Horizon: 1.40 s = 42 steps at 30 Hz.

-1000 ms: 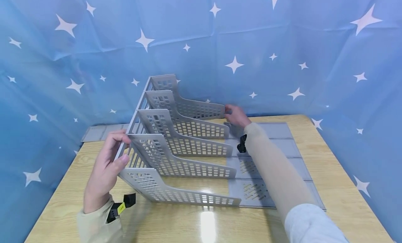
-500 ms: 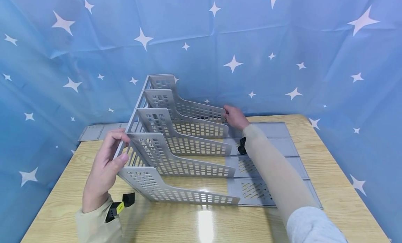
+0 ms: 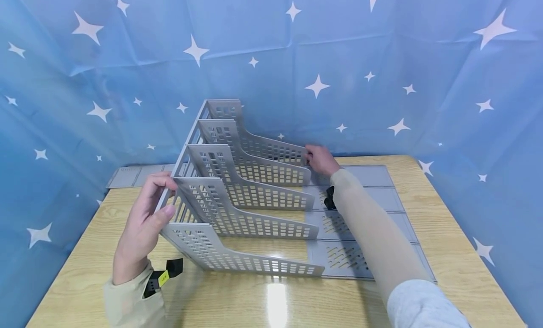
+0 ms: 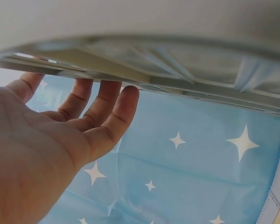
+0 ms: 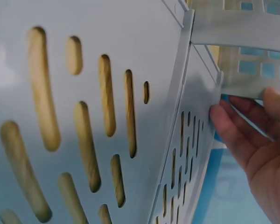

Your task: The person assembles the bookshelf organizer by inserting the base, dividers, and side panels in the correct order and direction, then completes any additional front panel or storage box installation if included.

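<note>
One grey rack (image 3: 248, 185) with five perforated dividers (image 3: 229, 210) stands at the middle of the bench (image 3: 212, 299), its slatted back (image 3: 181, 156) to the left and the low ends of the dividers pointing right. The left hand (image 3: 140, 233) holds the left side of that back, its fingers (image 3: 163, 183) bent onto the frame and the thumb (image 3: 161, 217) set nearer the viewer. The right hand (image 3: 321, 159) pinches the low end of the farthest divider (image 3: 263, 144), fingers nearly closed on it (the right wrist view shows thumb and fingertips at its edge). Right of the rack, partly beneath the right forearm (image 3: 377, 243), lies a flat slotted sheet (image 3: 379, 193) in grey sections; whether the dividers touch it, I cannot tell. A second grey sheet (image 3: 140, 175) lies at the far left. Each wrist carries a black device (image 3: 175, 267). Behind hangs a blue curtain (image 3: 263, 26) with white stars (image 3: 317, 86)
</note>
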Each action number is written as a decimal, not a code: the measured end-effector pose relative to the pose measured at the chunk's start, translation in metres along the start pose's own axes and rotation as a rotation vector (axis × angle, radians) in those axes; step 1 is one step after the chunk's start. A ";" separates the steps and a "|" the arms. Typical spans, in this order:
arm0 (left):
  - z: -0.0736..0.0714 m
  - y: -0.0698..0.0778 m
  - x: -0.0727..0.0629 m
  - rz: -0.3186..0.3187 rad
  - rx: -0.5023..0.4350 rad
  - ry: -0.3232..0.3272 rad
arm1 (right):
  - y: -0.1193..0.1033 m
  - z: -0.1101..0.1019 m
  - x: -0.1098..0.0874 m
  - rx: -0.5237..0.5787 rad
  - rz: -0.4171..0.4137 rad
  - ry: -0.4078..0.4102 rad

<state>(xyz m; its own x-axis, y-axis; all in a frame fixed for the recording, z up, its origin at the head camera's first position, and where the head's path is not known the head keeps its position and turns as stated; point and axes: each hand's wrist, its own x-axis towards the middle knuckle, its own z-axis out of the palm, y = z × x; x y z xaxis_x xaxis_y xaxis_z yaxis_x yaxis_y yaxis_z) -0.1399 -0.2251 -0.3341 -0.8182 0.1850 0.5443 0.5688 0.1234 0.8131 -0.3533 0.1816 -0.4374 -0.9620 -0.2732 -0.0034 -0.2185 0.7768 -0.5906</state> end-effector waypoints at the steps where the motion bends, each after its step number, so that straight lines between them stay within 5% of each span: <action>1: 0.000 0.000 0.000 0.004 -0.005 -0.002 | 0.001 0.000 0.001 -0.003 0.004 -0.003; 26: 0.003 -0.003 0.000 0.001 -0.017 -0.016 | 0.012 0.017 0.006 0.010 0.110 -0.024; 42: 0.000 -0.002 0.002 0.040 0.007 -0.023 | 0.012 0.020 0.010 -0.022 0.081 0.012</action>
<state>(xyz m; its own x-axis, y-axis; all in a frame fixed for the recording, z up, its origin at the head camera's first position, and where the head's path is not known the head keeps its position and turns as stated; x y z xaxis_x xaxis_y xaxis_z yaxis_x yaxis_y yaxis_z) -0.1422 -0.2251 -0.3348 -0.7929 0.2121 0.5712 0.6015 0.1227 0.7894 -0.3628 0.1770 -0.4604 -0.9785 -0.2024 -0.0403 -0.1436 0.8082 -0.5712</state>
